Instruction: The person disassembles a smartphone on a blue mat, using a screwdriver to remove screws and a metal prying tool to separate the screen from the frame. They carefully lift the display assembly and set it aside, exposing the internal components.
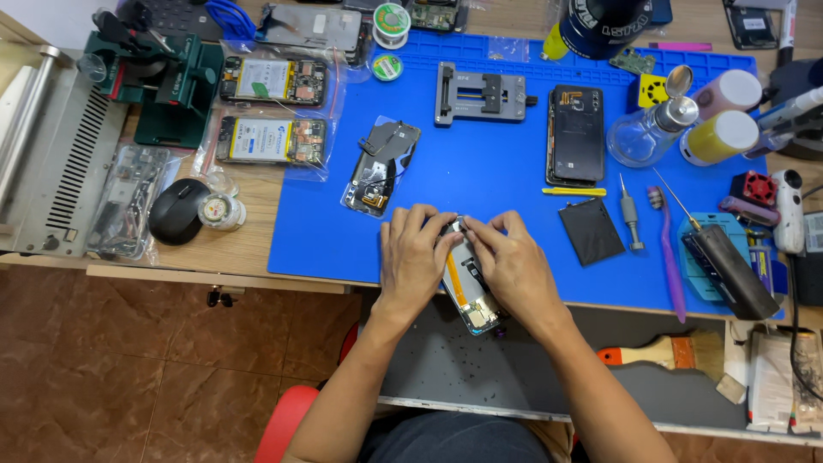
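- Head view, state of the work: opened phone [467,287] lying back-off at the near edge of the blue mat [480,184], inner parts bare; judged mid-way through a teardown or rebuild, not near closed.
- Already off, by the look of things: dark back cover [576,133] set apart further up the mat; flat black battery [591,230] lying loose to the right of the hands; small screwdriver [629,214] and yellow pry stick [573,191] put down beside these.
- Left to do, as a judgement: work on the top end of the board under the fingertips; battery and cover not yet back on.
- Left hand [414,257]: grip curled, fingers pressed on the phone's upper left edge, steadying the body; no tool seen in it.
- Right hand [513,264]: fingertips pinched together at the phone's top end, touching it; whether a small part sits between them, impossible to tell.
- Look of the phone: slim, tilted with its top toward the mat and its lower end hanging over the grey tray [446,360] below the worktop [249,240]; pale metal frame, an orange flex strip running lengthwise down the middle, dark parts beside it; upper portion hidden by both hands.
- Elsewhere in the same view: two more opened phones in clear bags [270,111] off the mat to the left; a metal holding jig [480,93] at the mat's far side.
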